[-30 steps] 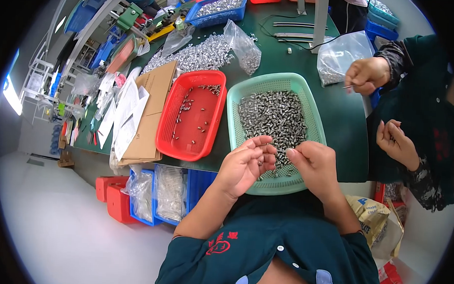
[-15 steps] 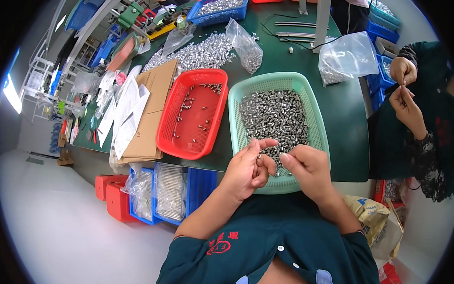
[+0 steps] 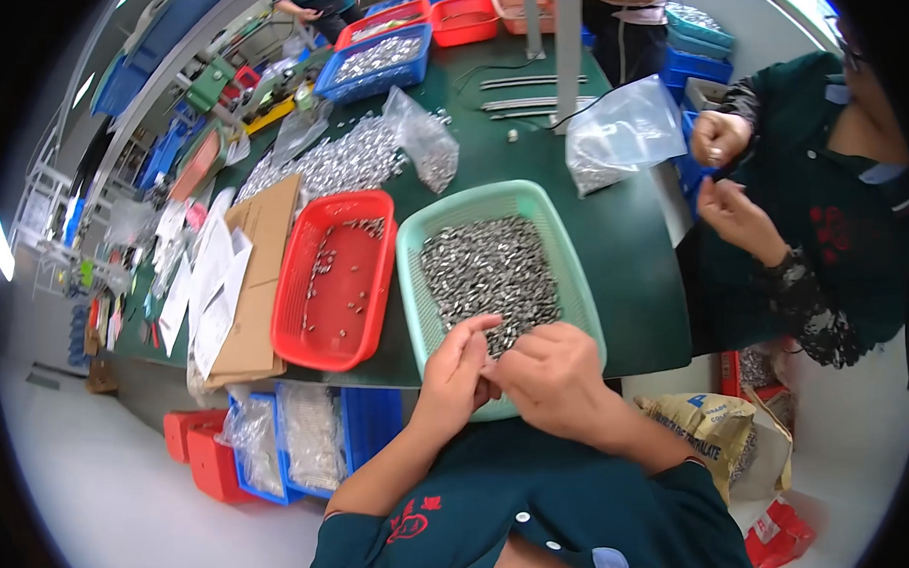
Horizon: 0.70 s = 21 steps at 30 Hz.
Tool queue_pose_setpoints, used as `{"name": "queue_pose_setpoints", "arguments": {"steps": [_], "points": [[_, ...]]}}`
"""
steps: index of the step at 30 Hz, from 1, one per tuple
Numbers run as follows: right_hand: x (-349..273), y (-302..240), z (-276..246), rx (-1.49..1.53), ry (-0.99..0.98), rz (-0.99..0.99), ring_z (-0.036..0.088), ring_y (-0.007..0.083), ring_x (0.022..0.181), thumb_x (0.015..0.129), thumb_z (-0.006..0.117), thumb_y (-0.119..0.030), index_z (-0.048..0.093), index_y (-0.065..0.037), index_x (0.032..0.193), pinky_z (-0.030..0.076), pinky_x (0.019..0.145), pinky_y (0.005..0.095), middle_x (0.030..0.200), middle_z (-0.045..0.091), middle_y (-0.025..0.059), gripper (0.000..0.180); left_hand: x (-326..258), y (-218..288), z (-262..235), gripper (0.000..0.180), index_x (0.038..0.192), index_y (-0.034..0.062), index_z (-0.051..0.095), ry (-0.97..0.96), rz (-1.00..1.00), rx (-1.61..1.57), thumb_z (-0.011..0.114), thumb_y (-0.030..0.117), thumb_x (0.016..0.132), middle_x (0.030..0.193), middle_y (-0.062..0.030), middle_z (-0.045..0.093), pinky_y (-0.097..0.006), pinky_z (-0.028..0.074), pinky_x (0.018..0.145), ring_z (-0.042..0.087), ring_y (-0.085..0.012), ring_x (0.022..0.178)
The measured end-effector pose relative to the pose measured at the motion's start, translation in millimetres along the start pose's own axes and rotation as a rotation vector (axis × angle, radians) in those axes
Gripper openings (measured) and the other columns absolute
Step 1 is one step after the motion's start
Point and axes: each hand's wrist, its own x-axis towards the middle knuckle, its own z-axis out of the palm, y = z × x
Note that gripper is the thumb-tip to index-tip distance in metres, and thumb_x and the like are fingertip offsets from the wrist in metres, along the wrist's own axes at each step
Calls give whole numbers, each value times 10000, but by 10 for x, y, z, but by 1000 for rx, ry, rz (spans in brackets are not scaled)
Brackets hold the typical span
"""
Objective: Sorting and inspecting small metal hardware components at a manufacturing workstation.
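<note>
My left hand point(image 3: 453, 372) and my right hand point(image 3: 550, 372) meet over the near edge of a pale green basket point(image 3: 411, 267). Left-hand fingers are curled, the index finger lying across toward the right hand. My right hand is closed, its thumb and fingertips pressed against the left fingers. Whatever sits between them is hidden. The basket holds a heap of small shiny metal cylinders point(image 3: 490, 270). To its left, a red basket point(image 3: 285, 308) has a scattering of similar small pieces along its far and left sides.
Cardboard point(image 3: 253, 307) and papers point(image 3: 214, 286) lie left of the red basket. Silvery parts point(image 3: 349, 155), clear bags point(image 3: 420, 138) and a blue bin point(image 3: 376, 81) stand farther back. At the right, a co-worker's hands point(image 3: 733, 199) are raised beside the table's edge. Blue crates point(image 3: 369, 436) stand below.
My hands have come together; the right moved in to touch the left, where before there was a gap. The whole view has shifted, moving the baskets left and down. The co-worker's hands have parted slightly.
</note>
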Motion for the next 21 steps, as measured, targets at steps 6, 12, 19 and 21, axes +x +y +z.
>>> {"name": "queue_pose_setpoints", "arguments": {"steps": [6,12,19,21], "points": [[-174,156,56,482,-68,347,523,171,535,798,648,-120,579,-27,661,397,502,308,579,518,57,179,-10,135,-5,387,1240,29,423,-194,-40,-31,347,315,990,653,-26,509,-181,270,398,430,-56,459],[-185,195,5,698,-114,647,470,120,515,835,629,-166,550,-14,628,368,488,304,551,485,53,268,11,196,-163,373,1253,29,408,-178,-44,-46,501,157,914,684,-31,525,-159,270,445,375,-32,516],[1,85,-178,-42,51,234,494,276,485,744,687,-114,482,-43,570,372,452,375,519,459,88,278,149,151,-276,354,1249,43,423,-98,-58,-531,402,258,968,848,-97,573,-262,403,590,505,-162,645],[-6,80,-146,132,77,312,476,268,475,746,680,-87,490,-29,581,364,451,366,523,459,88,258,206,118,-284,327,1235,11,424,-128,-73,-733,416,89,918,1068,-177,573,-377,468,864,565,-294,988]]}}
